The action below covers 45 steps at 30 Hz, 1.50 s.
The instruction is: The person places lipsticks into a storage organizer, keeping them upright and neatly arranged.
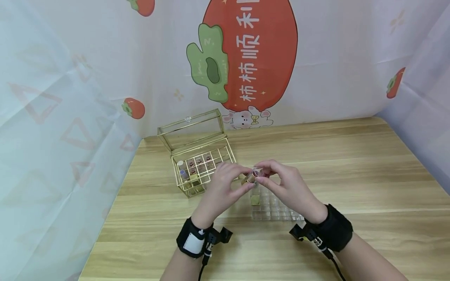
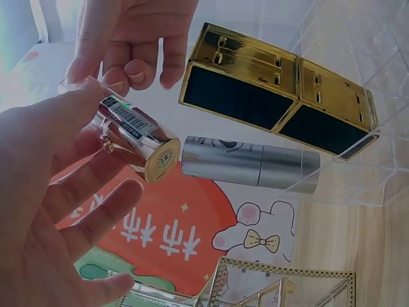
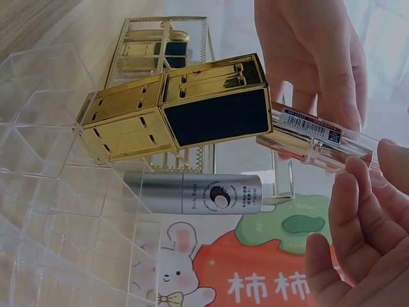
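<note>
Between my two hands is a lipstick tube (image 1: 250, 178) with a shiny gold base, a barcode label (image 3: 311, 125) and a clear end. My left hand (image 1: 224, 182) pinches it from the left, near the gold base. From the other side, my right hand (image 1: 291, 189) grips the clear end between thumb and fingers. Just below the hands is a clear divided organizer (image 1: 268, 214). A square gold-and-black lipstick (image 3: 214, 115) and a silver lip gloss tube (image 3: 223, 193) stand in it, close to the held tube in both wrist views.
A gold-framed glass box (image 1: 199, 146) with its lid raised stands behind my left hand. Several lipsticks sit in its gridded compartments. Each wrist wears a black strap (image 1: 339, 228) with a camera and cable. A printed curtain (image 1: 337, 78) hangs behind the wooden table (image 1: 351, 175).
</note>
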Motion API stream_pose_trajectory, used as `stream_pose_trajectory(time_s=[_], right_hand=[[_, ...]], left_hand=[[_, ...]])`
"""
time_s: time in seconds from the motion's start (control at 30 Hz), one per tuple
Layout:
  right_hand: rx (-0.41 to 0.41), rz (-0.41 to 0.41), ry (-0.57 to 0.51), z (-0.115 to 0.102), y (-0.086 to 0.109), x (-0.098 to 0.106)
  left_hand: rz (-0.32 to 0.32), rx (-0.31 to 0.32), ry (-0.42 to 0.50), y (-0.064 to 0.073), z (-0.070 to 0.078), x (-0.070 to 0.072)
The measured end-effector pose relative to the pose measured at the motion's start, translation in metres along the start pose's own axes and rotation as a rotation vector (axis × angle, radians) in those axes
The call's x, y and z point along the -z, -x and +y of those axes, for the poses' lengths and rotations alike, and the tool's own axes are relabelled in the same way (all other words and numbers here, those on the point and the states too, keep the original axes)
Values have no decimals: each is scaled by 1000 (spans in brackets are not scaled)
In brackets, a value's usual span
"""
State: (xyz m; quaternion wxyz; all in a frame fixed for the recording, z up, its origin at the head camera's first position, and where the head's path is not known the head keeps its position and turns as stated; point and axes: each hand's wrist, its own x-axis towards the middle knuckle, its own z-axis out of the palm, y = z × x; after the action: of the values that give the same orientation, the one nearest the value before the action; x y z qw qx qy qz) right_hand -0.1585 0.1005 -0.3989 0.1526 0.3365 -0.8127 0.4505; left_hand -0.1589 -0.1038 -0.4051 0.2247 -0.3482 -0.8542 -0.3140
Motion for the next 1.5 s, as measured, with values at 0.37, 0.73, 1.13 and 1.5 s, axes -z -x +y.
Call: stream_pose_trajectory(time_s=[0.37, 0.73, 1.13, 1.5], right_hand=[[-6, -9, -1, -1, -3, 0], [-7, -34, -5, 1, -6, 3], [-54, -162, 36, 2, -2, 4], [-44, -273, 131, 7, 4, -3]], left_hand=[[29, -19, -29, -4, 1, -3], [54, 12, -52, -3, -11, 7], [182, 84, -89, 6, -36, 28], [284, 205, -114, 17, -57, 41]])
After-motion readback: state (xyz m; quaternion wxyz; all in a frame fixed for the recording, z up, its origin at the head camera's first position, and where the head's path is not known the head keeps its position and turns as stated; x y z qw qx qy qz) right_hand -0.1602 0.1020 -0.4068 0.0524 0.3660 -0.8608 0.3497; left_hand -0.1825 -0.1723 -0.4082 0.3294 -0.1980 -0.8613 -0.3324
